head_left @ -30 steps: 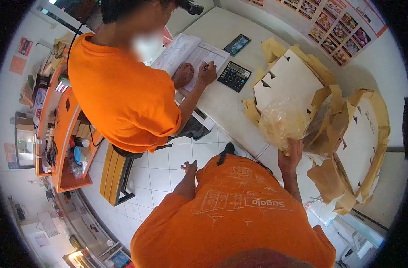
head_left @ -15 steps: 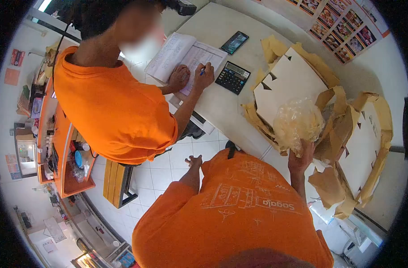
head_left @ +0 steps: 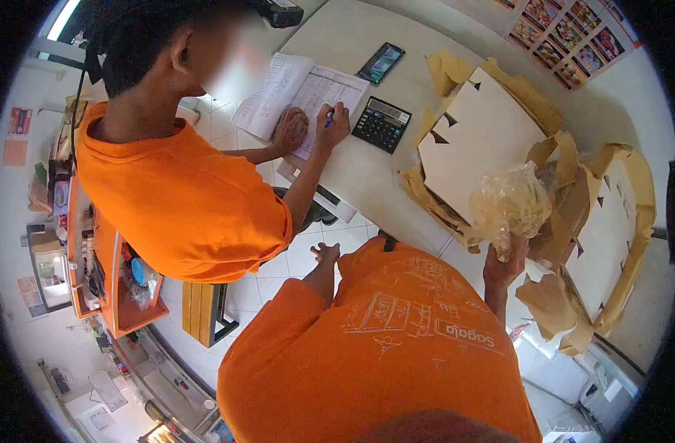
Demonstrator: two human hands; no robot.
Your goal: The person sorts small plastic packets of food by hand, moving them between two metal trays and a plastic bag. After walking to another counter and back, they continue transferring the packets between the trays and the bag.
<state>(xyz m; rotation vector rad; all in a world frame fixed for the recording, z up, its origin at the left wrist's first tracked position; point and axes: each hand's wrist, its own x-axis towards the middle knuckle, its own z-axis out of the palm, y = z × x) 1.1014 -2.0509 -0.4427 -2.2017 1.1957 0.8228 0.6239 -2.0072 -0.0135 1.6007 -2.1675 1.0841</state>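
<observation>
My right hand (head_left: 505, 260) is closed around the lower end of a clear plastic bag (head_left: 511, 203) with something pale yellow inside. The bag is in front of a flat white cardboard box (head_left: 476, 136) wrapped in torn brown paper, and close to crumpled brown paper (head_left: 566, 188). My left hand (head_left: 325, 255) hangs beside my body, away from the table, fingers apart and holding nothing.
A co-worker in an orange shirt (head_left: 182, 196) writes with a pen in an open notebook (head_left: 319, 92). A phone (head_left: 381, 63) and a calculator (head_left: 381, 124) lie on the table (head_left: 330, 177). Another white box (head_left: 607, 236) in torn paper stands at right; a wooden bench (head_left: 202, 314) is at left.
My right hand and the plastic bag have shifted a little to the right. My left hand remains beside my body with its fingers apart. The co-worker still writes.
</observation>
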